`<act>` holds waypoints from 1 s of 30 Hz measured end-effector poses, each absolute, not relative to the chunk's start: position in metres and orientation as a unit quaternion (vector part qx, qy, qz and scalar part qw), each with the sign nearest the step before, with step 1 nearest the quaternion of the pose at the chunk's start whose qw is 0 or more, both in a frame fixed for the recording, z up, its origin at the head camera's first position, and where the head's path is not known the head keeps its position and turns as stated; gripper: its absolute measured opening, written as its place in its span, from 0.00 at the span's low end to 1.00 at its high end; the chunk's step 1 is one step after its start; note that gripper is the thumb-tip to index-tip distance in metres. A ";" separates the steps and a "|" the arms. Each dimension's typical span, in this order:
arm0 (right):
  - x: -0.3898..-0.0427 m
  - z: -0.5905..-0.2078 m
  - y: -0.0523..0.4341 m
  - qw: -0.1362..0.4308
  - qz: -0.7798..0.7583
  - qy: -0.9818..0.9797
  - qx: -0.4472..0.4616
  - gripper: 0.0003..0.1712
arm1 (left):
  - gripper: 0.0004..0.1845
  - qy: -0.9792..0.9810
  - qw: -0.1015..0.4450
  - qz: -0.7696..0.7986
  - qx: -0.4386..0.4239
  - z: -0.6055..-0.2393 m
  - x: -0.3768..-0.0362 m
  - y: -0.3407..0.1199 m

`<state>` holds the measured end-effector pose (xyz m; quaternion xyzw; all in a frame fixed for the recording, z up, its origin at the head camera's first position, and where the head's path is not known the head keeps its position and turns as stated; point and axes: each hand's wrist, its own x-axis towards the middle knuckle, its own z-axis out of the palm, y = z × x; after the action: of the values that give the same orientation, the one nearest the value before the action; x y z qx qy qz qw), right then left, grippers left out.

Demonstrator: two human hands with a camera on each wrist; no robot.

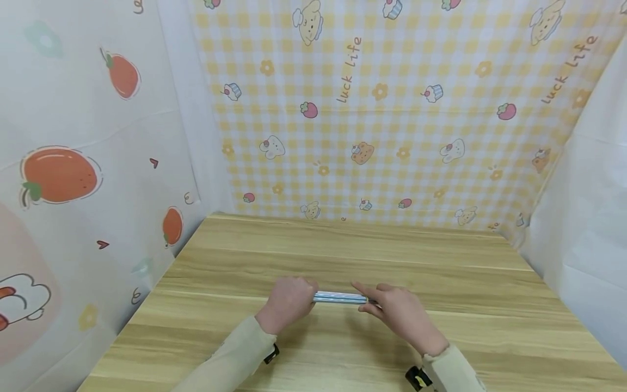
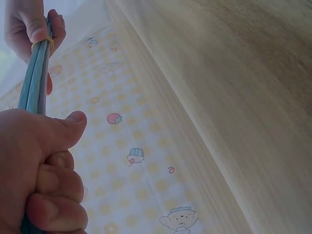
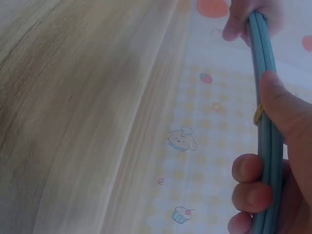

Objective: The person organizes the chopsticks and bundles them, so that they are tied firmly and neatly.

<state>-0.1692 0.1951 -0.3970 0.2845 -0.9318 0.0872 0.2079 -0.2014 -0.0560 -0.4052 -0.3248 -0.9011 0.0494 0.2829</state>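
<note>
Head view, pen bundle (image 1: 340,297) ends hidden, both hands gripping

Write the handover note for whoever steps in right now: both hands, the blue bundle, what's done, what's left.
Left hand: fist gripping one end of the blue bundle of thin sticks.
Right hand: fingers and thumb pinching the other end.
Bundle: held level just above the wooden table, between the hands.
Done: a yellow rubber band is already around the bundle near the right-hand end.
Left: cannot tell whether the left end is banded, since the fist hides it; check that before letting go.
</note>
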 end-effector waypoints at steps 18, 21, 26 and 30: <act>-0.165 -0.378 0.205 0.141 0.181 -0.921 0.313 0.07 | 0.22 -0.902 0.266 0.024 -0.339 -0.403 -0.203 -0.058; -0.166 -0.377 0.202 0.143 0.168 -0.919 0.326 0.07 | 0.24 -0.900 0.275 0.038 -0.337 -0.403 -0.202 -0.058; -0.168 -0.381 0.194 0.124 0.165 -0.920 0.332 0.14 | 0.24 -0.903 0.270 0.048 -0.331 -0.402 -0.200 -0.056; -0.170 -0.383 0.190 0.116 0.172 -0.924 0.320 0.16 | 0.22 -0.905 0.264 0.038 -0.332 -0.401 -0.199 -0.055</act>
<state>-0.1701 0.1900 -0.3834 0.3205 -0.9242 0.1721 0.1163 -0.1992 -0.0546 -0.4010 -0.3318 -0.9048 0.0380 0.2643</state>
